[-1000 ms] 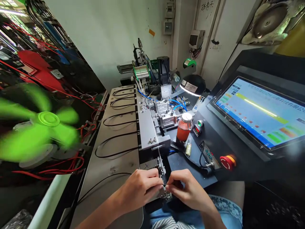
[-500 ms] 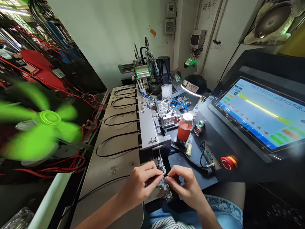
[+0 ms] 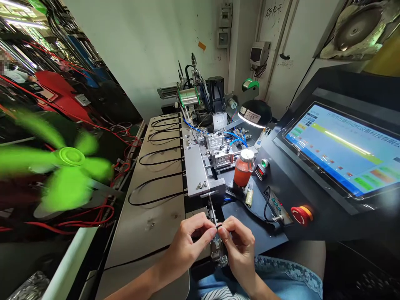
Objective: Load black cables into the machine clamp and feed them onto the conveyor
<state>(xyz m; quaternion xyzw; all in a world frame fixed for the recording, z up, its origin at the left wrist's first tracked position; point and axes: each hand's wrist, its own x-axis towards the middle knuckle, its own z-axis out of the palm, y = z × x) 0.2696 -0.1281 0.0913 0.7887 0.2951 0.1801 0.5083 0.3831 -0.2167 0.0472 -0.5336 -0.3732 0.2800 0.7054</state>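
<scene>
My left hand [image 3: 193, 239] is pinched at the near end of the metal rail [image 3: 212, 210], its thumb and forefinger closed on the end of a thin black cable. Fingertips of my right hand [image 3: 239, 241] meet them from the right, also pinched; what lies between those is too small to make out. Below the fingertips sits a small metal fixture [image 3: 218, 250]. The black cable [image 3: 137, 261] runs across the beige plate toward my left hand.
Looped black cables [image 3: 156, 175] lie on the beige plate [image 3: 150, 227]. Beyond my right hand stand a red bottle [image 3: 243, 168], an emergency stop button [image 3: 301, 215] and a touchscreen [image 3: 340, 146]. A green fan [image 3: 71, 156] spins at the left.
My right hand has moved slightly left, closing the small gap between the fingertips of both hands. The whole view has shifted a little.
</scene>
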